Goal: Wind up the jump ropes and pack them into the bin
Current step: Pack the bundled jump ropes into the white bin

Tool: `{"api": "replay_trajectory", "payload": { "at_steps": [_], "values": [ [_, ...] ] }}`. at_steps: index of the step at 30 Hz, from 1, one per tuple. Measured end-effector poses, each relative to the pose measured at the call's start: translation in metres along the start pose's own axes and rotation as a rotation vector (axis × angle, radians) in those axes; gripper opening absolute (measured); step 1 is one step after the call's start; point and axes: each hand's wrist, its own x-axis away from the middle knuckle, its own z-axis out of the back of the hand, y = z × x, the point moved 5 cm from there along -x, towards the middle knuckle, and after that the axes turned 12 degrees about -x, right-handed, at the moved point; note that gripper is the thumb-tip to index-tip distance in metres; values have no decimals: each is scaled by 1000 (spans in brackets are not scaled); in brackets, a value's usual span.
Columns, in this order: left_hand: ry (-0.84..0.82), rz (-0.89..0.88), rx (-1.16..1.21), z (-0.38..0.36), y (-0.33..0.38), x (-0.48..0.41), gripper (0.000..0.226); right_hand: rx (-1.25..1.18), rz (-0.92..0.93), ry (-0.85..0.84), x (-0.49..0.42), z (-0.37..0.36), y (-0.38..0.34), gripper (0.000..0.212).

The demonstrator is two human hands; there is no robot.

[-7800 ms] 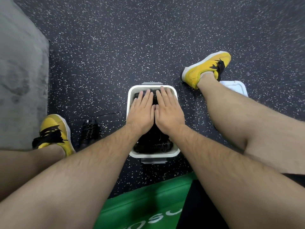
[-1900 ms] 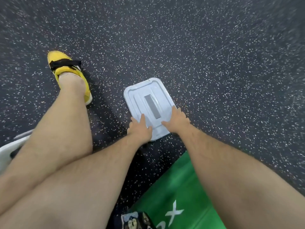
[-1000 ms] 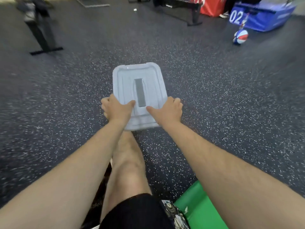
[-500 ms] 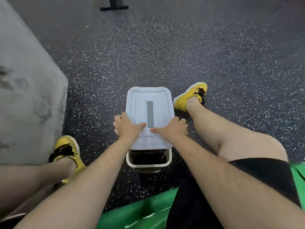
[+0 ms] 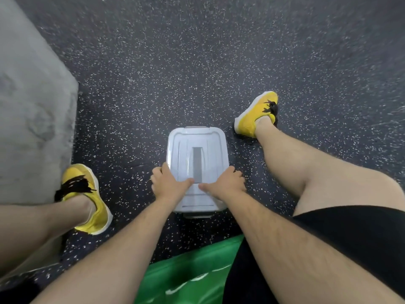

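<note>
Two hands grip the lid (image 5: 197, 163): left hand (image 5: 168, 185) and right hand (image 5: 225, 183) curl over its near edges. Half a second earlier the bin beneath showed open; now covered, ropes hidden, packing likely done. Speckled rubber floor (image 5: 197, 62) surrounds the lid; grey block (image 5: 32, 106) lies leftward.

Under my hands the lid (image 5: 197, 148) is pale grey-white with a darker grey stripe down its middle. My shoes (image 5: 255, 116) are yellow with black laces, my shorts (image 5: 361, 242) black. The floor (image 5: 197, 62) beyond is dark, speckled white; the mat (image 5: 186, 273) nearest me is green with white marks.
</note>
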Motion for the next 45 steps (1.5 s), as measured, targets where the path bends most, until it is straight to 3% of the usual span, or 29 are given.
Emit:
{"api": "replay_trajectory", "payload": {
  "at_steps": [2, 4, 6, 8, 11, 14, 16, 18, 21, 24, 27, 30, 33, 38, 45],
  "values": [
    [76, -94, -136, 5, 8, 1, 94, 1, 2, -13, -2, -1, 2, 119],
    [111, -324, -290, 6, 25, 2, 86, 7, 8, -15, -4, -1, 3, 119],
    [29, -541, -371, 0, 46, -1, 78, 15, 8, -25, -6, -2, 4, 116],
    [-76, -627, -406, -10, 62, -6, 69, 18, 7, -40, -11, -4, 4, 104],
    [-136, -632, -571, -28, 75, -11, 78, 122, 9, -92, -24, 2, -1, 72],
    [-92, -604, -652, -42, 77, -12, 93, 369, 26, -234, -41, 19, -20, 56],
    [-48, -593, -639, -44, 78, -13, 93, 453, 78, -202, -59, 33, -40, 56],
    [-25, -594, -633, -44, 79, -13, 89, 367, 182, -63, -78, 46, -64, 57],
    [-10, -598, -642, -43, 77, -16, 87, 245, 472, 37, -109, 45, -105, 61],
    [-37, -598, -603, -42, 72, -20, 87, 293, 604, -99, -138, 28, -131, 74],
    [-58, -592, -630, -42, 72, -23, 87, 279, 630, -265, -157, 11, -141, 69],
    [-72, -585, -638, -45, 75, -23, 87, 259, 650, -293, -164, 13, -143, 67],
    [-64, -577, -648, -46, 76, -24, 87, 171, 668, -263, -166, 16, -140, 59],
    [-58, -582, -624, -46, 76, -25, 86, -48, 762, -121, -163, 10, -129, 29],
    [-60, -583, -622, -46, 74, -24, 85, 76, 943, 108, -139, 9, -132, 4]
  ]
}}
